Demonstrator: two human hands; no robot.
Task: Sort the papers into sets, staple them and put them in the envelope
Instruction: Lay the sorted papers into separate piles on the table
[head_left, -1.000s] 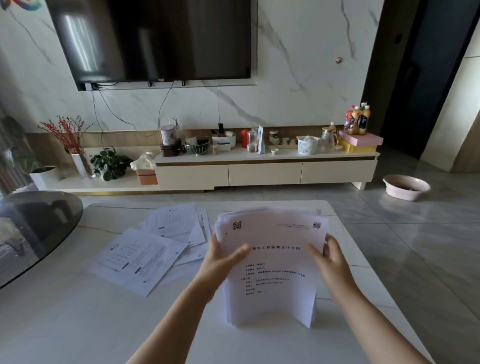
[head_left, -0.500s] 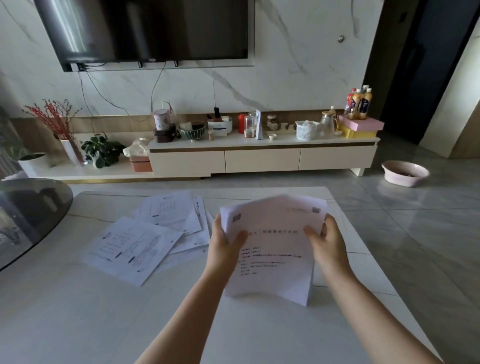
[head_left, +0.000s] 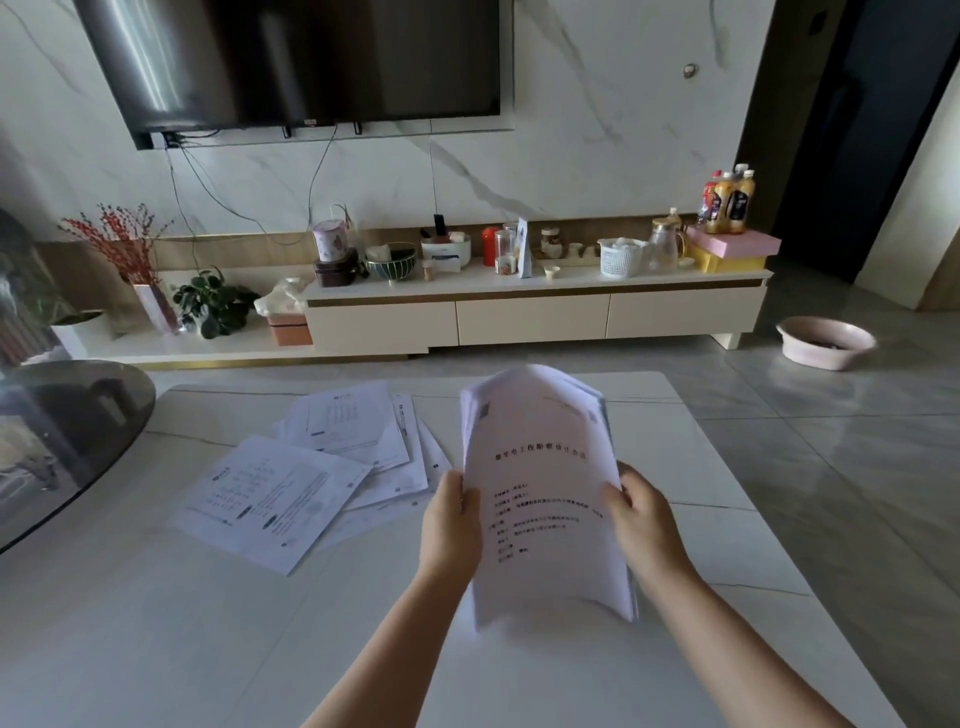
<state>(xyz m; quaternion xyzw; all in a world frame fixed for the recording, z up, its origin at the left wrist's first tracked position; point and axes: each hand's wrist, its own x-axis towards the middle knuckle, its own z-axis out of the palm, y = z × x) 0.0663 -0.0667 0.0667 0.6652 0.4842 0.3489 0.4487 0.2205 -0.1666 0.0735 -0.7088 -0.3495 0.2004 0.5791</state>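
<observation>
Stack of papers (head_left: 545, 499) now lifted upright.

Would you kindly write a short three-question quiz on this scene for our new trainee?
1. True or false: both hands grip the stack of papers.
2. Where do the loose sheets lie: A) on the floor, B) on the table, left of the stack?
3. Is a stapler in view?

Key: 1. True: left hand and right hand hold its side edges. 2. B. 3. No.

Matt white paper stack (head_left: 545, 499), glossy marble-look table (head_left: 156, 649), polished floor tiles (head_left: 831, 441), glass tabletop (head_left: 62, 431)
</observation>
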